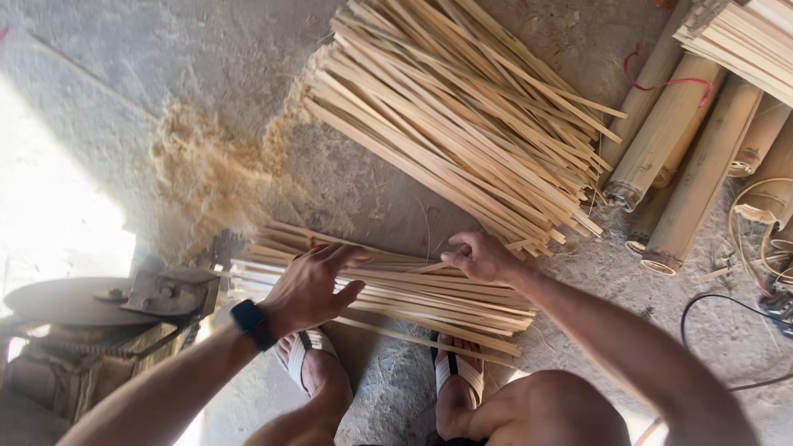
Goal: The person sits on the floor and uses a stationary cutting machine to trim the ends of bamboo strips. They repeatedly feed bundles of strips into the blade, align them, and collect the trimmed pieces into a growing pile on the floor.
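Observation:
A small bundle of thin bamboo strips (413, 293) lies across the concrete floor just in front of my sandalled feet. My left hand (314, 285), with a dark watch on the wrist, rests flat on the left part of the bundle, fingers spread. My right hand (479, 256) pinches one strip near the bundle's upper right side. A much larger heap of bamboo strips (462, 107) lies beyond, slanting from upper left to lower right.
Whole bamboo poles (686, 157) lie at the right, one with a red cord. Another stack of strips (743, 37) sits top right. Sawdust (206, 165) covers the floor at left. A metal machine with a round disc (91, 306) stands lower left. A black cable (727, 310) runs at right.

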